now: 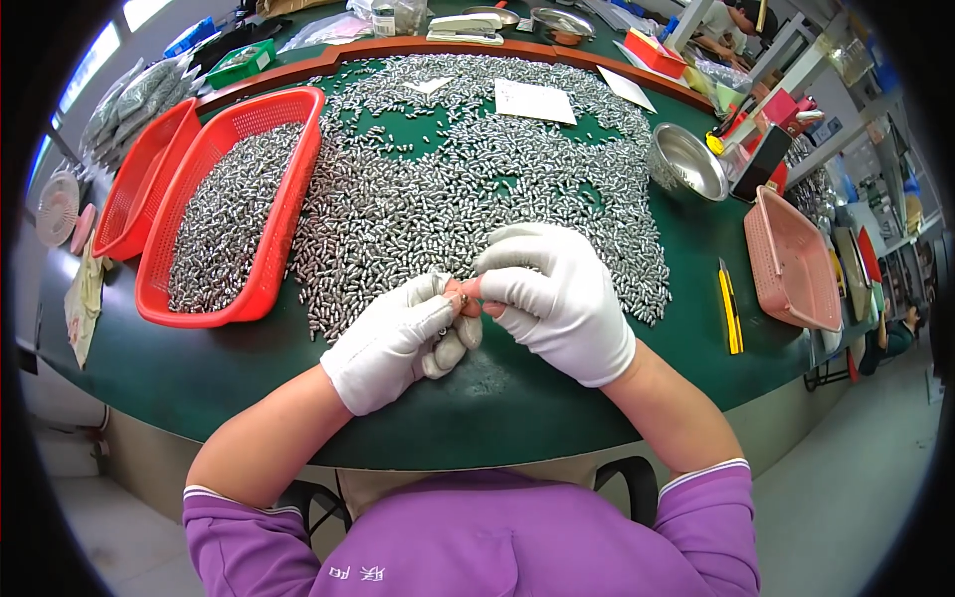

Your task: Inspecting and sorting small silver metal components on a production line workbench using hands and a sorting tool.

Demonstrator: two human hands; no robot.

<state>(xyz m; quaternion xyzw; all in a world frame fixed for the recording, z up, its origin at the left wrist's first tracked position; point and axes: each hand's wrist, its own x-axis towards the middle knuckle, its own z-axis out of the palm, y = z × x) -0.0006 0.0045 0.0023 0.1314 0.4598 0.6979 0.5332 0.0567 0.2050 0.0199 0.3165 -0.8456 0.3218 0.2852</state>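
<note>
Both my hands wear white gloves with some bare fingertips showing, and they meet over the front of the green table [418, 428]. My left hand [398, 338] is closed, its thumb and forefinger pinched at a small piece hardly visible between the fingertips. From the other side my right hand [557, 298] is closed too, its bare fingertips touching the same spot. What they hold is too small to name surely. Just beyond the hands spreads a wide layer of small shiny silver metal pieces [398, 219], rounded and short.
At left, a red plastic basket [308, 149] holds many like pieces, with another red basket [124, 224] beside it. At right are a steel bowl [686, 164], a yellow utility knife [731, 308] and a pink basket [796, 264]. White paper [535, 101] lies on the pieces.
</note>
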